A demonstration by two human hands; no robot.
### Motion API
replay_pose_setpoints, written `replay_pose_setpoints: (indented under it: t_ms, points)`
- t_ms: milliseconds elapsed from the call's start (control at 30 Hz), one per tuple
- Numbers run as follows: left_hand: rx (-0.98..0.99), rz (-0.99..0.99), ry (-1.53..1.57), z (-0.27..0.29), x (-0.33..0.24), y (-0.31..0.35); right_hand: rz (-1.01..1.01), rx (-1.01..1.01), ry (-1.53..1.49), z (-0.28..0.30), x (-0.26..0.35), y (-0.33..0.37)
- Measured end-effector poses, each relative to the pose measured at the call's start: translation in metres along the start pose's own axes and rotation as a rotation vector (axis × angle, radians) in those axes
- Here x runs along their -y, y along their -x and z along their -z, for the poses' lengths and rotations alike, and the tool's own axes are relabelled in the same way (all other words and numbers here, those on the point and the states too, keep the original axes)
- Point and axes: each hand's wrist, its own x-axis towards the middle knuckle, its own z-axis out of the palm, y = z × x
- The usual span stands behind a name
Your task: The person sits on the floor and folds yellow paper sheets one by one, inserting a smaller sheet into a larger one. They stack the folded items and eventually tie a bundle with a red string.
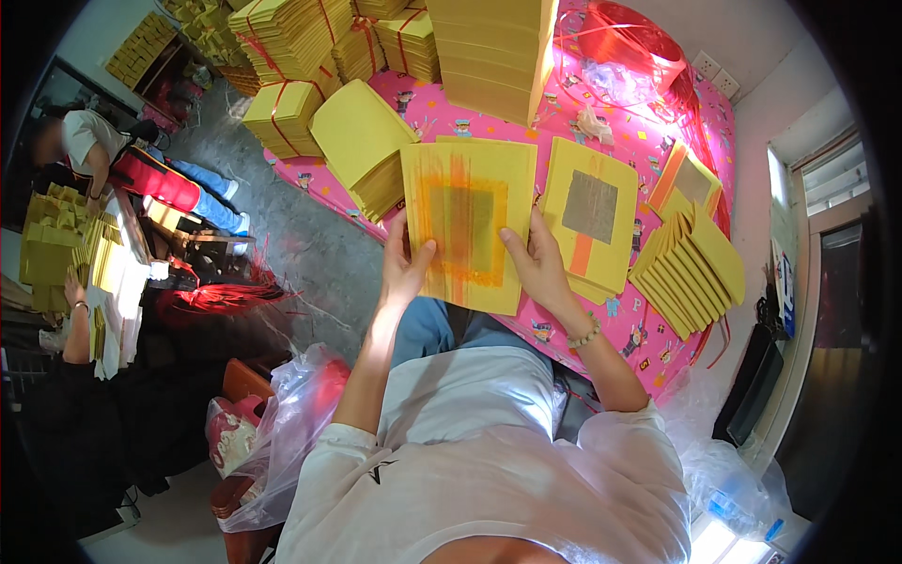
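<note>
Between my two hands I hold a yellow paper sheet (470,287), or a thin stack of them, tilted up over the table edge. A dark square with an orange border and reddish streaks marks its face. My left hand (406,261) grips the left edge, thumb on the front. My right hand (537,258) grips the right edge the same way, a beaded bracelet on its wrist. Fingers behind the paper are hidden. Just right of it lies a yellow paper stack (611,174) with a silvery square and an orange strip. A plain yellow stack (362,132) sits to the left.
Tied yellow bundles (285,117) and a tall yellow stack (489,56) stand at the back of the pink patterned table (460,125). Fanned yellow packets (684,273) lie right, below a red ribbon roll (631,42). Another person (155,183) works at a table far left.
</note>
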Motion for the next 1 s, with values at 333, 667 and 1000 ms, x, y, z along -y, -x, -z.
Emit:
replay_pose_setpoints:
  t_ms: [333,667,1000]
  points:
    - [-0.014,-0.070,0.202,-0.010,-0.027,-0.023,0.071,-0.026,0.048,0.001,0.039,0.006]
    - [-0.086,-0.122,0.229,-0.017,-0.005,-0.014,-0.069,-0.047,-0.180,-0.004,0.023,0.015]
    - [-0.126,-0.376,0.174,-0.018,-0.046,-0.031,0.113,-0.033,0.071,0.007,0.054,-0.005]
